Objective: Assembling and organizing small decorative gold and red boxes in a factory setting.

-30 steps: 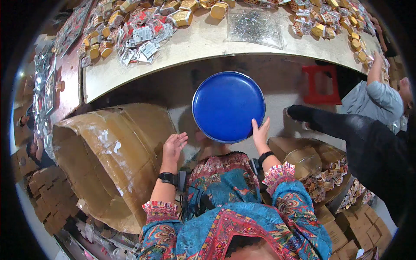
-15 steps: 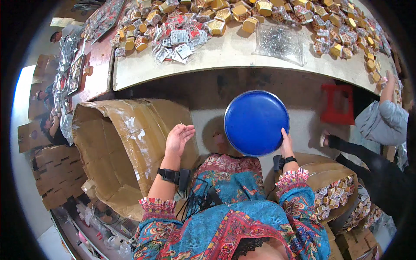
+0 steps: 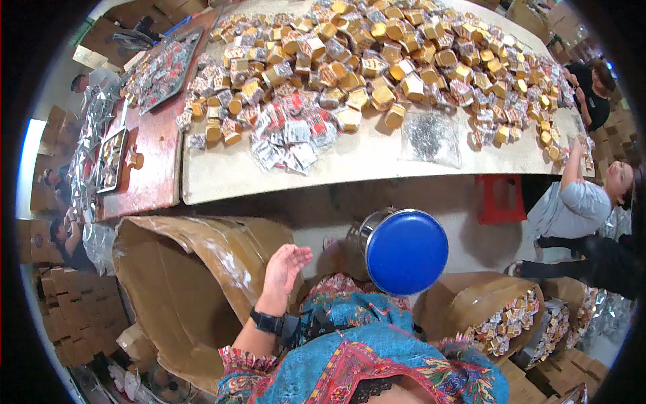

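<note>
My left hand [image 3: 285,271] is raised in front of my body beside the big cardboard box [image 3: 182,249]. It holds nothing, its fingers stretched out and slightly curved. A round stool [image 3: 407,252] with a blue seat and shiny metal side stands to the right of that hand, just beyond my lap, with no hand on it. My right hand is out of sight; only the upper part of that sleeve [image 3: 464,360] shows. Across the table [image 3: 269,185] lie many small gold-and-patterned packs [image 3: 383,94] and a heap of white and red sachets [image 3: 296,138].
A clear bag of small silvery bits [image 3: 431,139] lies near the table edge. Cardboard boxes of packs [image 3: 505,323] stand at the right. A red plastic stool [image 3: 501,198] is under the table. A person in grey [image 3: 572,205] reaches over the table's right end; others are at the far left.
My right hand has let go of the blue-seated stool and dropped out of view. The stool now appears lower and tilted, its metal side showing. The view has tipped up, showing more of the table.
</note>
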Demonstrator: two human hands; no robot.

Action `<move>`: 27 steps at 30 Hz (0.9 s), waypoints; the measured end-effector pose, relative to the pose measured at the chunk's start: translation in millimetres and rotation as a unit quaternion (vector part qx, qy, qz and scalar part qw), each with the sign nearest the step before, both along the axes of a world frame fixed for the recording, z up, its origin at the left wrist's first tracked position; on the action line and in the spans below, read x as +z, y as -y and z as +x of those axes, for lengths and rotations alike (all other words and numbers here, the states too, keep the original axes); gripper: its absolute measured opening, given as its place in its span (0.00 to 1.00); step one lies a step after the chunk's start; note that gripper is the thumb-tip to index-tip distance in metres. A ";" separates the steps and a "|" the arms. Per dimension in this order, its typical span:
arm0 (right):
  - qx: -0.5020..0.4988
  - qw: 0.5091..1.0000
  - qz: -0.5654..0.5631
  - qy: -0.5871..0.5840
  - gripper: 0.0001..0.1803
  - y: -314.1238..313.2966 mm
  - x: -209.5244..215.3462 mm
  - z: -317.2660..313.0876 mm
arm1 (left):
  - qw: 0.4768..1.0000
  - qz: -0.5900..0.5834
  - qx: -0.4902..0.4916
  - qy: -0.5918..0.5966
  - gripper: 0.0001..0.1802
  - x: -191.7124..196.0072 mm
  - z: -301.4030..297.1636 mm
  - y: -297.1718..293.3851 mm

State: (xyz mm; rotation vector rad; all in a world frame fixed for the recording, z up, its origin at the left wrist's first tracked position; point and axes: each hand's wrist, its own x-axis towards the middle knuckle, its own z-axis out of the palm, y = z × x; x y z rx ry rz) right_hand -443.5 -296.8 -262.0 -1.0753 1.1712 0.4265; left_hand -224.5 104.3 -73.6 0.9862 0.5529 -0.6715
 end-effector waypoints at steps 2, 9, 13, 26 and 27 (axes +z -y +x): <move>0.039 0.999 -0.009 0.014 0.13 -12.5 3.7 29.9 | 0.999 -0.032 0.008 -0.010 0.07 1.3 9.1 -10.8; 0.200 0.979 -0.039 0.023 0.13 -38.7 18.2 74.1 | 0.997 -0.050 0.060 -0.019 0.06 -3.7 36.4 -42.1; 0.277 0.959 -0.057 0.025 0.13 -55.0 31.0 80.0 | 0.993 -0.089 0.072 -0.006 0.07 0.9 44.8 -49.2; 0.368 0.911 -0.188 0.000 0.16 -78.4 106.1 27.2 | 0.974 -0.215 0.074 0.010 0.08 21.9 63.3 -50.3; 0.377 0.904 -0.200 -0.002 0.16 -77.2 110.4 26.3 | 0.972 -0.226 0.064 0.012 0.08 22.3 64.5 -48.5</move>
